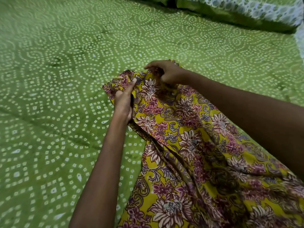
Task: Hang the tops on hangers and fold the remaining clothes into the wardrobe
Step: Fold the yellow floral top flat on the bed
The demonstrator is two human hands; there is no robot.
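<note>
Left hand (123, 99) grip: I see fingers curled round bunched top edge of garment (185, 145). Right hand (164, 72) grip: pinching same edge just beside left, fingers curled into cloth. Garment yellow floral, far end lifted between hands, rest trailing toward me over bed (57, 79). Bedsheet green with white dots. Pillow (238, 12) at far edge.

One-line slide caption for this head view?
Both hands, left hand and right hand, grip one end of a yellow floral garment over a green dotted bedsheet.
</note>
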